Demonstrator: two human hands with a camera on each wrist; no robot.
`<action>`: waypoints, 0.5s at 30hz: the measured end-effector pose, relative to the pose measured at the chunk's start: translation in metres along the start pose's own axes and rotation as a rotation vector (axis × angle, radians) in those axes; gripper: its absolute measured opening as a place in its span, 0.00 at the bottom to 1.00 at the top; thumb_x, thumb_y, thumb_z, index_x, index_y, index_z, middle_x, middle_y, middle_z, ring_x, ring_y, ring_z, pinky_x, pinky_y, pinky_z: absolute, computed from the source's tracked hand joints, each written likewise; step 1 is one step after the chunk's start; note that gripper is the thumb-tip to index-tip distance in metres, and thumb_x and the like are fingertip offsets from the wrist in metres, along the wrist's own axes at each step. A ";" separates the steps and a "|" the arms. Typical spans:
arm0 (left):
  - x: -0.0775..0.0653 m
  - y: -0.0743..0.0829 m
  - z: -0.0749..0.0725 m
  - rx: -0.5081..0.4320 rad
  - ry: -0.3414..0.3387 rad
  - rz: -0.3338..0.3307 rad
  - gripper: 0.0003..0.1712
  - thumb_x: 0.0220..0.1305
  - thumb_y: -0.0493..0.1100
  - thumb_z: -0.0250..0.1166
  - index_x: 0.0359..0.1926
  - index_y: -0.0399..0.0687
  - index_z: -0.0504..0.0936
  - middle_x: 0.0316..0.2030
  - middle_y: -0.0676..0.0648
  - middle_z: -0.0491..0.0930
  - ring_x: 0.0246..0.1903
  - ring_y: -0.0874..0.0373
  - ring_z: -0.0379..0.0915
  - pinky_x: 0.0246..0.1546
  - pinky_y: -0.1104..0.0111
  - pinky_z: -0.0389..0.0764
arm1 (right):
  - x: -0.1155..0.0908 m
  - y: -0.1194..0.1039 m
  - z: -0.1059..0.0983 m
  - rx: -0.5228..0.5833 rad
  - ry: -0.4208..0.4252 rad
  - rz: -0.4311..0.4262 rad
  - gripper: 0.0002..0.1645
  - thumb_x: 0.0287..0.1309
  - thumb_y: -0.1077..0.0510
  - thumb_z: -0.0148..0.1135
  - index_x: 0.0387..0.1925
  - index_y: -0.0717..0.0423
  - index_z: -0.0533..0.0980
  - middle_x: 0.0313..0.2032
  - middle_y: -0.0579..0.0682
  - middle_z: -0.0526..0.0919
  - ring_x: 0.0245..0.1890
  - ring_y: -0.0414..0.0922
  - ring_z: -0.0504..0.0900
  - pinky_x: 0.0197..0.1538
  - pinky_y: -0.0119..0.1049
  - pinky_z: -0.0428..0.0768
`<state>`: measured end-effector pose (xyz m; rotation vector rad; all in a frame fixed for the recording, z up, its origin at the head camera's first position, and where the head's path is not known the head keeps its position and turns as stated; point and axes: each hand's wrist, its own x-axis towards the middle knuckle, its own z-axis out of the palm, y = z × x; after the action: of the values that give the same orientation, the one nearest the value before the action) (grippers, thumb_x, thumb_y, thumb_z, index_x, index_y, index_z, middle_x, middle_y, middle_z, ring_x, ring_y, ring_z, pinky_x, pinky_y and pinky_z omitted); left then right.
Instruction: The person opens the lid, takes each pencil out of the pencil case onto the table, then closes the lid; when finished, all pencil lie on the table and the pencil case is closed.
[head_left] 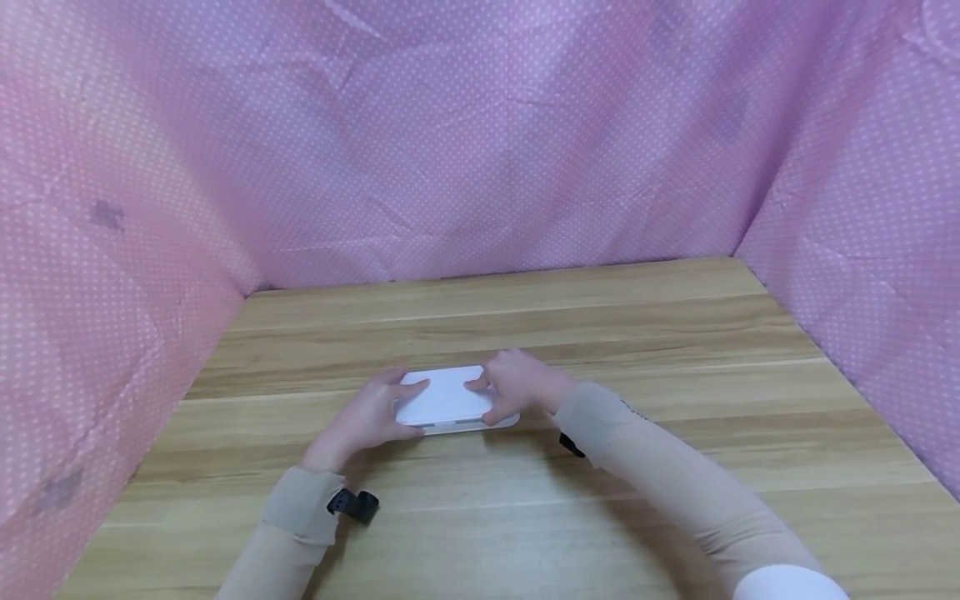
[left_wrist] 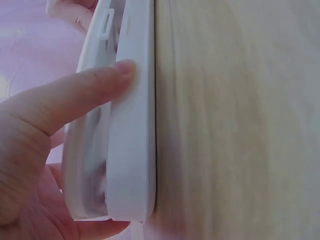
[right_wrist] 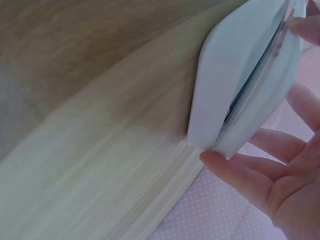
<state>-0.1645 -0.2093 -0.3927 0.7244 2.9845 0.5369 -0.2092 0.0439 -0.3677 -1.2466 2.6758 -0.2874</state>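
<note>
A flat white plastic case (head_left: 442, 396) with a lid lies on the wooden table between both hands. Its base (left_wrist: 131, 165) rests on the tabletop; in both wrist views a narrow gap runs between it and the lid (left_wrist: 75, 170). At the case's left end, my left hand (head_left: 367, 414) grips it, the thumb against the base's near side and the other fingers around the end and top. My right hand (head_left: 521, 385) holds the lid at the right end, one fingertip at the corner and another at the lid's near edge. The inside is mostly hidden.
Pink dotted cloth (head_left: 510, 150) hangs along the back and both sides of the wooden table (head_left: 480, 517). A dark strap with a small black device (head_left: 356, 505) sits on the left wrist, another black device (head_left: 572, 445) on the right.
</note>
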 end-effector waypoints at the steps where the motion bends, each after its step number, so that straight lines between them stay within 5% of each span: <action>1: 0.000 -0.001 0.001 0.000 0.003 0.009 0.40 0.44 0.48 0.77 0.61 0.45 0.75 0.61 0.26 0.66 0.61 0.33 0.64 0.60 0.45 0.67 | -0.001 0.001 0.001 0.000 0.003 -0.004 0.36 0.42 0.43 0.72 0.56 0.48 0.76 0.38 0.50 0.84 0.19 0.35 0.59 0.26 0.25 0.65; 6: -0.003 -0.009 0.002 -0.023 0.004 0.026 0.42 0.45 0.47 0.76 0.63 0.46 0.72 0.63 0.27 0.64 0.62 0.33 0.62 0.60 0.44 0.66 | -0.003 0.002 0.003 0.011 0.029 -0.028 0.34 0.48 0.42 0.67 0.58 0.47 0.75 0.45 0.54 0.82 0.17 0.35 0.56 0.28 0.29 0.71; 10: -0.005 -0.013 0.001 -0.063 0.003 0.021 0.42 0.46 0.46 0.76 0.64 0.47 0.71 0.65 0.29 0.62 0.63 0.33 0.60 0.61 0.44 0.65 | -0.005 0.003 0.001 0.043 0.033 -0.040 0.33 0.51 0.43 0.64 0.59 0.49 0.74 0.54 0.62 0.78 0.17 0.35 0.59 0.39 0.36 0.79; 13: -0.006 -0.015 -0.001 -0.097 -0.004 0.010 0.41 0.48 0.45 0.75 0.64 0.47 0.71 0.66 0.30 0.61 0.64 0.34 0.58 0.61 0.44 0.64 | -0.006 0.005 0.000 0.071 0.024 -0.047 0.33 0.54 0.44 0.62 0.60 0.51 0.73 0.59 0.66 0.73 0.20 0.38 0.71 0.50 0.43 0.79; 15: -0.006 -0.016 -0.002 -0.104 -0.004 0.011 0.41 0.48 0.43 0.75 0.65 0.46 0.70 0.66 0.31 0.61 0.65 0.35 0.58 0.61 0.44 0.64 | -0.006 0.008 0.001 0.083 0.016 -0.048 0.33 0.56 0.44 0.61 0.61 0.52 0.73 0.61 0.66 0.71 0.32 0.44 0.83 0.56 0.46 0.76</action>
<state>-0.1663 -0.2261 -0.3968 0.7337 2.9244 0.6840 -0.2106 0.0537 -0.3698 -1.2900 2.6212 -0.4122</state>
